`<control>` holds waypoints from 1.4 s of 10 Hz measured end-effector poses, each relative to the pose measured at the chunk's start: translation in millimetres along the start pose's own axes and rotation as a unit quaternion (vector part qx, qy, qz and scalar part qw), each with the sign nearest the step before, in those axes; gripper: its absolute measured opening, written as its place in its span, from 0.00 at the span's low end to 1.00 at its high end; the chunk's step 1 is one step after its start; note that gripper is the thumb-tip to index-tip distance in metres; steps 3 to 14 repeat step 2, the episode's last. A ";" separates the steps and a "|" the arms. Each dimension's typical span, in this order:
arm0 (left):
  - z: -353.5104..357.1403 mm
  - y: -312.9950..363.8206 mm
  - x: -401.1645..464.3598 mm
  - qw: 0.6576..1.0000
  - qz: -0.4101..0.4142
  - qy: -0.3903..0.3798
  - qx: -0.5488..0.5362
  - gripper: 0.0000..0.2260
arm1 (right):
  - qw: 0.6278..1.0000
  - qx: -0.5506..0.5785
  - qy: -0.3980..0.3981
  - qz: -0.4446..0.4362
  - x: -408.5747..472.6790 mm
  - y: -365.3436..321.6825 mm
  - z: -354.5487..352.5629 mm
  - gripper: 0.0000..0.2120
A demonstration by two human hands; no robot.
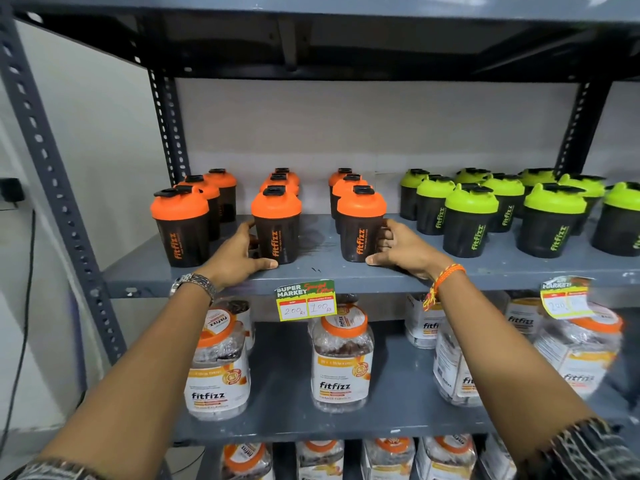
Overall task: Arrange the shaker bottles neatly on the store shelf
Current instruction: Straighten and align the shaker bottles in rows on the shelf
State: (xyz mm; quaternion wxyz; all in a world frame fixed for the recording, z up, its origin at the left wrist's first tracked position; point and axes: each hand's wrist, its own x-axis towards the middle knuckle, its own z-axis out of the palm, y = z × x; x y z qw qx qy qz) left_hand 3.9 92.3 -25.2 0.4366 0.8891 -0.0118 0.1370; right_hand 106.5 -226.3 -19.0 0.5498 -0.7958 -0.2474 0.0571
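L hand [242, 252] wrapped round left side of middle front orange shaker [276, 225], thumb along its base on shelf [398, 271]. R hand [401, 249] curled on right side of right front orange shaker [361, 223], thumb at base. Both shakers upright nr shelf front edge, well apart. 3 orange rows run front to back; green shakers [471, 220] grouped at right. Price tag [305, 300] hangs on shelf edge btwn wrists. Jars [341, 362] on shelf below.
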 end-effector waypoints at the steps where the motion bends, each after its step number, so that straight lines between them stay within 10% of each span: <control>1: 1.2 1.5 -9.1 0.998 -0.024 0.029 0.055 0.43 | 0.993 0.113 0.014 0.006 -0.2 2.4 -10.2 0.36; 2: 15.6 -2.6 -41.1 0.980 -0.020 0.124 0.151 0.34 | 0.979 0.173 0.101 0.033 9.3 4.1 -12.5 0.35; 14: 15.6 -2.6 -41.1 0.980 -0.020 0.124 0.151 0.34 | 0.979 0.173 0.101 0.033 9.3 4.1 -12.5 0.35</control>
